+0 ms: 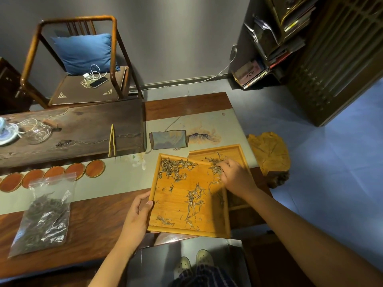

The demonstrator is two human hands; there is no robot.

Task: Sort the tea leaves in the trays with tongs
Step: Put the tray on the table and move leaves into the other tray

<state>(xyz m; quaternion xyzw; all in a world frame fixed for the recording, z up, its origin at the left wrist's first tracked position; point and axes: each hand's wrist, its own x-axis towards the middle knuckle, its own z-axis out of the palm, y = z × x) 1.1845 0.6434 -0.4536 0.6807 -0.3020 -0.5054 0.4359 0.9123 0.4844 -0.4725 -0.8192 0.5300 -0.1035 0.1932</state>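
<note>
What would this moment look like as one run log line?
left hand: grips near tray edge | right hand: fingers in tea leaves, far tray | tongs: unused, on dark board

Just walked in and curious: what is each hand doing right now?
Left hand: grips the left edge of the near tray.
Right hand: fingers curled down into the tea leaves; the tongs lie untouched.

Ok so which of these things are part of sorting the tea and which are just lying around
In use or needed:
near tray, gripped by left hand
far tray
loose tea leaves, touched by right hand
tongs, untouched
bag of tea

Lying about:
coasters
glass teapot
folded cloth
phone
</note>
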